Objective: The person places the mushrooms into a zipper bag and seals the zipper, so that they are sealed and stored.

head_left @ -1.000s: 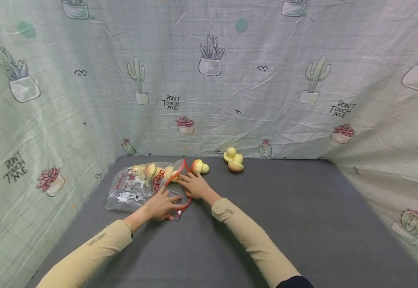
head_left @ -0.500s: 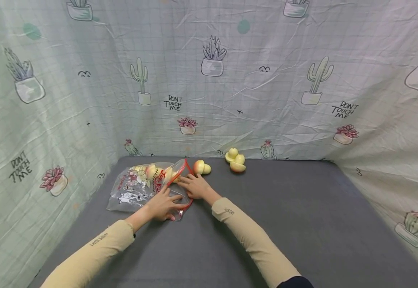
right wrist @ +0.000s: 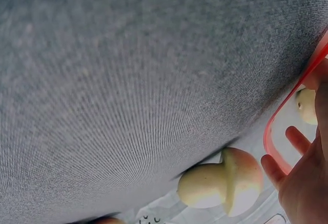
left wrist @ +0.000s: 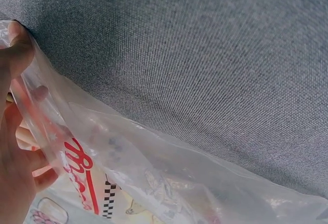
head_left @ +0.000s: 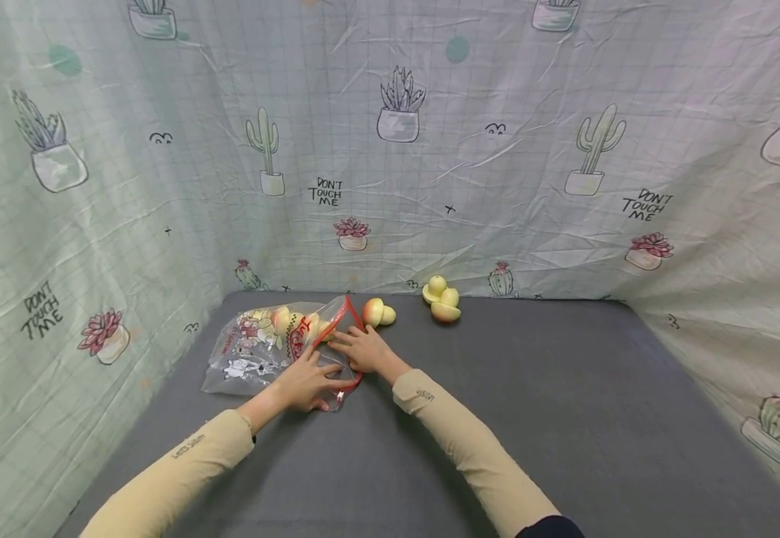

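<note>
A clear plastic zipper bag [head_left: 255, 377] with red lettering and a red-edged mouth lies at the table's left. Inside it are several pale yellow, mushroom-shaped pieces [head_left: 282, 320]. My left hand [head_left: 305, 382] holds the bag at its mouth, fingers spread along the red rim; in the left wrist view its thumb [left wrist: 20, 49] lies on the film. My right hand [head_left: 365, 350] reaches into the mouth with fairly straight fingers [right wrist: 274, 170]. In the right wrist view another pale piece [right wrist: 307, 106] shows beyond the red rim; whether the right hand touches it, I cannot tell.
Just behind the right hand, a mushroom-shaped piece [head_left: 378, 312] with a reddish cap lies outside the bag. Several more such pieces [head_left: 442, 300] cluster farther right, near the back curtain [head_left: 471, 209]. Grey cloth [head_left: 531, 403] covers the table.
Both hands keep almost the same place at the bag's mouth. The whole head view has shifted slightly, so the scene sits a little farther right.
</note>
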Available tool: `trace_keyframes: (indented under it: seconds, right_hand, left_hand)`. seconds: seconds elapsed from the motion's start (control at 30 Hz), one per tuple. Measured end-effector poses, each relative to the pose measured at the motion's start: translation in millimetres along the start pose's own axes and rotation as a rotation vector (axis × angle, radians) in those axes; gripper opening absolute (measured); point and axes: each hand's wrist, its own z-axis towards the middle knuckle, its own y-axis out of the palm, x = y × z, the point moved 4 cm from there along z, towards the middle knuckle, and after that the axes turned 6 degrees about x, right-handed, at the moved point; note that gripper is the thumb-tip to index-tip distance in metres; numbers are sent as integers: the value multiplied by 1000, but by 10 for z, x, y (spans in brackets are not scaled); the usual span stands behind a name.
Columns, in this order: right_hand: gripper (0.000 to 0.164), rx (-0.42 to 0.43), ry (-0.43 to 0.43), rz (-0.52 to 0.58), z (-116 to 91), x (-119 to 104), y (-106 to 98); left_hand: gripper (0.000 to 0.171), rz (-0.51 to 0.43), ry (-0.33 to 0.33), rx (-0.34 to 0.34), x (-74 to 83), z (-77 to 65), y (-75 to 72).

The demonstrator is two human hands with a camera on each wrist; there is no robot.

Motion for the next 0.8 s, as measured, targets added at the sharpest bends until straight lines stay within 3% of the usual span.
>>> trace_keyframes:
  seconds: [0.2, 0.5, 0.8]
  right_hand:
    - [57, 11, 3, -9, -8, 10, 1]
    - [53, 59, 42, 77, -83, 59, -45]
    - [51, 113, 13, 81, -163, 81, -90]
  left_hand:
    - [60, -3, -4, -4, 0, 3, -1]
    - [60, -50, -9, -7, 6, -8, -19]
    - [59, -55, -20, -7, 1, -15, -18]
